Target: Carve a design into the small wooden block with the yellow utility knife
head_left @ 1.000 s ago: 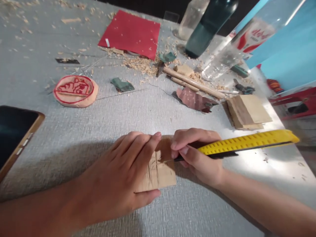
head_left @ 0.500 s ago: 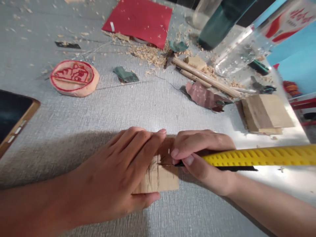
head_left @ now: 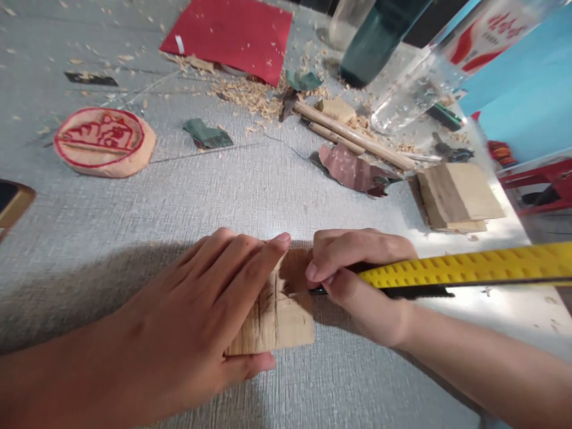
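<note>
A small flat wooden block (head_left: 286, 322) with dark scored lines lies on the grey textured table (head_left: 268, 196). My left hand (head_left: 205, 316) lies over its left part, fingers pressed flat and thumb hooked under its near edge, pinning it down. My right hand (head_left: 357, 280) is closed around a yellow utility knife (head_left: 460, 271), whose handle runs off to the right. The blade tip rests on the block's right side, just past my fingertips.
Behind lie a round red-printed stamp (head_left: 103, 141), red paper (head_left: 232, 33), wood shavings (head_left: 250, 95), wooden sticks (head_left: 353, 137), sandpaper scraps (head_left: 353, 173), a stack of wood blocks (head_left: 460, 196), a dark bottle (head_left: 379, 36) and a clear bottle (head_left: 429, 77). A phone corner (head_left: 11, 202) shows at left.
The view has shifted, so table items sit more to the left. Both hands stay on the block; the knife tip has edged slightly left along it.
</note>
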Demonstrator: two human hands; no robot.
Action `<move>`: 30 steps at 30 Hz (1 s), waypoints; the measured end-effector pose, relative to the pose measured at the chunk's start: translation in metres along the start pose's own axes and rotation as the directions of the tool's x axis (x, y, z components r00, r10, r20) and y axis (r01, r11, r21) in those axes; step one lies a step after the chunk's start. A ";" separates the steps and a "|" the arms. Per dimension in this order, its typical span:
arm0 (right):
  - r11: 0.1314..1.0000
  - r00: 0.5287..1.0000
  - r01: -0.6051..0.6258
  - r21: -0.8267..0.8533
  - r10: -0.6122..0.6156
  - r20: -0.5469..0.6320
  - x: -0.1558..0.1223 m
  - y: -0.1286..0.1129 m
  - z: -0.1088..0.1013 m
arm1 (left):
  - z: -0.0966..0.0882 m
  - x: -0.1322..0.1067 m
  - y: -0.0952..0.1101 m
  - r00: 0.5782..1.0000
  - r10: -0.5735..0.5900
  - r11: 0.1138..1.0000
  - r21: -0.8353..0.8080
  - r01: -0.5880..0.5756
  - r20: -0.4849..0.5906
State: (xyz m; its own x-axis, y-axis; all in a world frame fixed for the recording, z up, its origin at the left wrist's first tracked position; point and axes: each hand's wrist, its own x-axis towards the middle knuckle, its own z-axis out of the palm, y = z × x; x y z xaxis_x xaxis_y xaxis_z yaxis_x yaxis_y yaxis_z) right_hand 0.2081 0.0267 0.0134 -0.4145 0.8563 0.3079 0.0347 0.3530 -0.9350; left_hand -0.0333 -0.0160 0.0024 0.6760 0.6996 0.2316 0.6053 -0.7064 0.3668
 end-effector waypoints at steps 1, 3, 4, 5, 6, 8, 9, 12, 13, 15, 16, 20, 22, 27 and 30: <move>1.000 0.999 -0.010 0.028 0.011 -0.031 -0.002 0.003 0.000 | 0.000 0.000 0.000 1.000 -0.002 1.000 -0.007 0.003 0.005; 0.997 0.998 -0.004 0.077 0.009 -0.067 -0.004 0.007 0.001 | 0.000 0.001 -0.001 1.000 -0.008 1.000 -0.020 0.008 0.012; 0.996 0.998 0.003 0.087 0.003 -0.066 -0.005 0.008 0.001 | 0.000 0.001 -0.002 1.000 -0.011 1.000 -0.023 0.011 0.014; 0.996 0.998 0.014 0.090 -0.008 -0.060 -0.005 0.009 0.001 | 0.000 0.001 -0.002 1.000 -0.012 1.000 -0.024 0.012 0.009; 0.996 0.998 0.026 0.090 -0.022 -0.054 -0.005 0.009 0.001 | -0.001 0.000 -0.003 1.000 -0.011 1.000 -0.026 0.011 0.006; 0.995 0.998 0.037 0.088 -0.033 -0.046 -0.005 0.008 0.001 | -0.001 0.000 -0.003 1.000 -0.011 0.999 -0.034 0.011 0.004; 0.996 0.999 0.032 0.086 -0.028 -0.041 -0.005 0.007 0.001 | -0.001 0.000 -0.003 1.000 -0.012 0.999 -0.039 0.012 0.004; 0.996 0.998 -0.015 0.087 0.021 -0.063 -0.008 0.005 0.002 | 0.000 -0.001 -0.003 1.000 -0.027 0.998 -0.048 0.028 0.013; 0.995 0.996 -0.034 0.089 0.042 -0.085 -0.010 0.005 0.003 | 0.000 -0.001 -0.003 0.999 -0.036 0.998 -0.050 0.037 0.014; 0.992 0.989 -0.061 0.106 0.075 -0.127 -0.012 0.004 0.004 | 0.000 -0.001 -0.003 0.999 -0.050 0.997 -0.058 0.051 0.017; 0.990 0.986 -0.067 0.124 0.085 -0.146 -0.013 0.004 0.004 | -0.001 -0.001 -0.003 0.998 -0.053 0.996 -0.064 0.054 0.017; 0.971 0.976 -0.066 0.228 0.110 -0.188 -0.013 0.005 0.007 | -0.001 0.000 -0.004 0.999 -0.050 0.996 -0.076 0.049 -0.004; 0.956 0.969 -0.081 0.282 0.142 -0.201 -0.012 0.006 0.009 | -0.001 0.001 -0.004 0.999 -0.045 0.997 -0.070 0.044 -0.012; 0.899 0.944 -0.141 0.414 0.248 -0.217 -0.008 0.009 0.011 | -0.003 0.001 -0.005 0.998 -0.055 0.997 -0.051 0.054 -0.023; 0.871 0.928 -0.174 0.460 0.302 -0.220 -0.003 0.011 0.009 | -0.003 0.000 -0.005 0.997 -0.069 0.997 -0.023 0.068 -0.045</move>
State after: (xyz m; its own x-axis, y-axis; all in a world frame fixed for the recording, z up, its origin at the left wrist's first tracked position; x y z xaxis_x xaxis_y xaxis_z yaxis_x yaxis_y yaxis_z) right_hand 0.2015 0.0249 0.0005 -0.1738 0.9839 0.0424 -0.3156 -0.0148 -0.9488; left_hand -0.0373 -0.0120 0.0030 0.6126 0.7511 0.2462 0.6402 -0.6542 0.4027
